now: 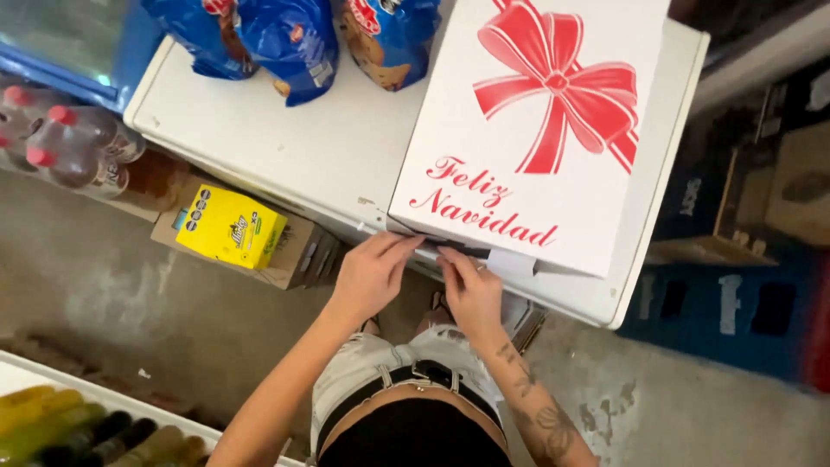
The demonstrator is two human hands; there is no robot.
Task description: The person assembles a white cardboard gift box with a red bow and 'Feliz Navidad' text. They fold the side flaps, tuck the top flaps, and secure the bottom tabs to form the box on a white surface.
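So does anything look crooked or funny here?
Yes. The white box with the red bow sits askew on the white chest top, one corner poking past the front edge, where the left hand and right hand touch its near edge.

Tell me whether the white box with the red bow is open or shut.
Almost shut: the white box lid lies flat, with a dark gap at the near edge where both hands work.
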